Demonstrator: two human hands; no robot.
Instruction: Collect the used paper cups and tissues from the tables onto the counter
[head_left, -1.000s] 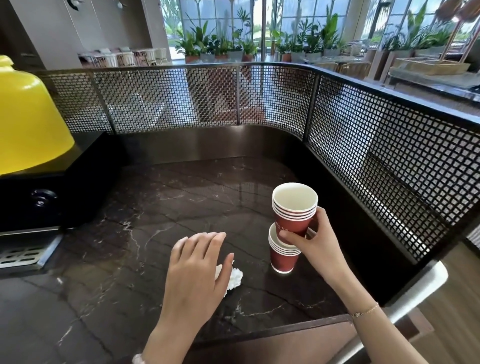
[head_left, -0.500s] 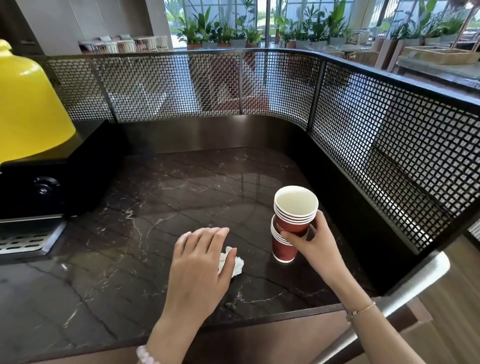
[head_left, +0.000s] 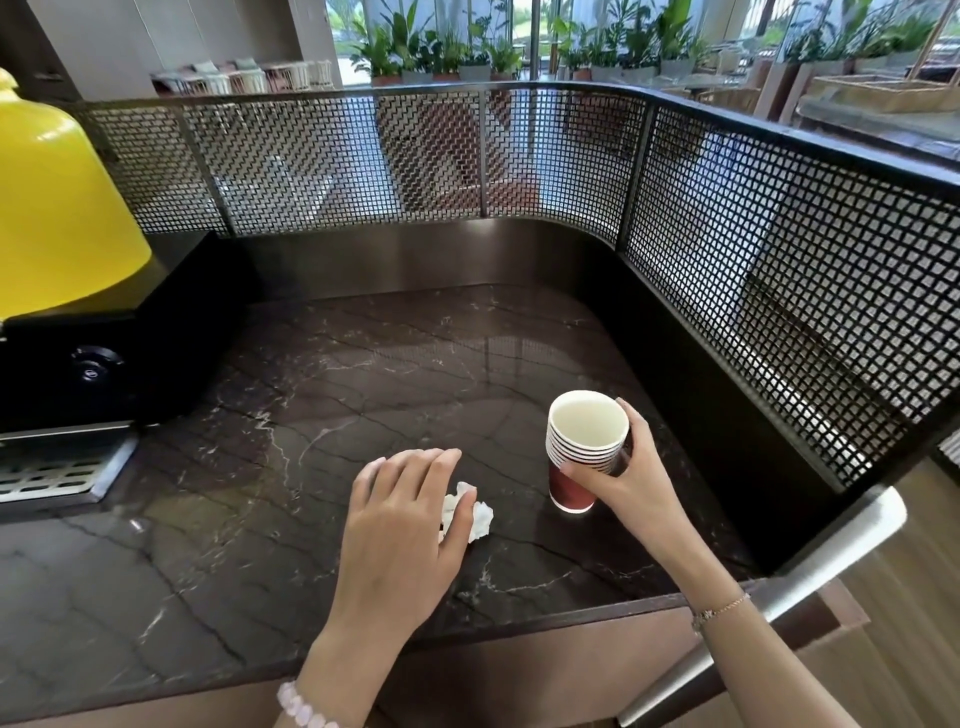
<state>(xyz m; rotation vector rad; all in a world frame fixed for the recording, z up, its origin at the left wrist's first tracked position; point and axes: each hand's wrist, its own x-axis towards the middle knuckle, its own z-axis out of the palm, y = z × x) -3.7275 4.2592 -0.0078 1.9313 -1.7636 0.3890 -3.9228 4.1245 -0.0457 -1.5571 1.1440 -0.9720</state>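
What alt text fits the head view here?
On a dark marble counter, the right hand grips a nested stack of red paper cups while the left hand rests over a crumpled white tissue; metal mesh screen behind.

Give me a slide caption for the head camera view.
Right hand sets nested red paper cups on the marble counter; left hand rests on a crumpled tissue.

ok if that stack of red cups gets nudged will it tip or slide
The stack of cups would probably tip: it is tall over a narrow base, on the polished counter. It is likely light, since the top cup looks empty. The right hand steadies it now.
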